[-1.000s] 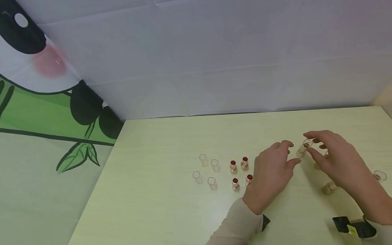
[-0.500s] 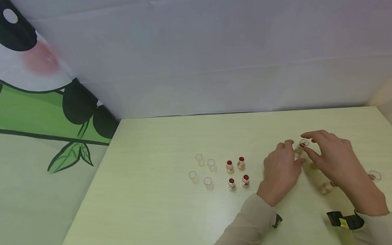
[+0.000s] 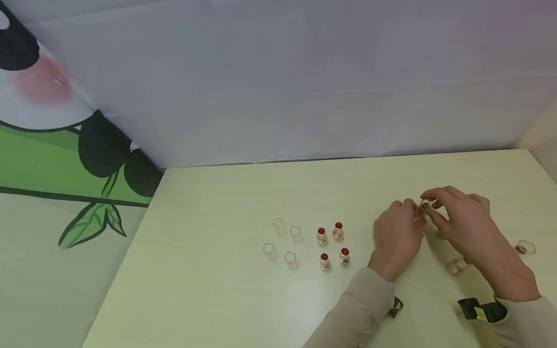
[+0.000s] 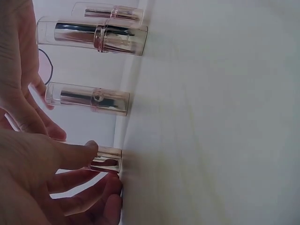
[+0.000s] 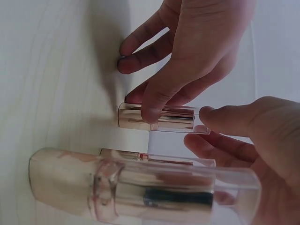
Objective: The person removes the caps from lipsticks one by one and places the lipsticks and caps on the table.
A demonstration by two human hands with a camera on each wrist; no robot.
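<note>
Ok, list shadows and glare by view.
Head: faint glare on the pale wood-grain table, shadow below the right hand; left wrist: dim, with bright streaks on clear-capped gold lipstick tubes; right wrist: dark shadow beside the left hand.

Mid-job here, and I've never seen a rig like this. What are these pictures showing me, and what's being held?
No machine here, just a person's bare left hand and right hand. The wide picture is taken from the head, looking forward and down at a pale table. The two closer ones are taken from the left and right wrists, so the table looks tipped sideways.

In the head view, four clear caps stand leftmost on the table, then four gold tubes with red tops, resembling lipsticks. Further right stand capped tubes; the left wrist view shows three of them. The left hand pinches the lower part of another capped tube, while the right hand's thumb and finger grasp its clear top.
</note>
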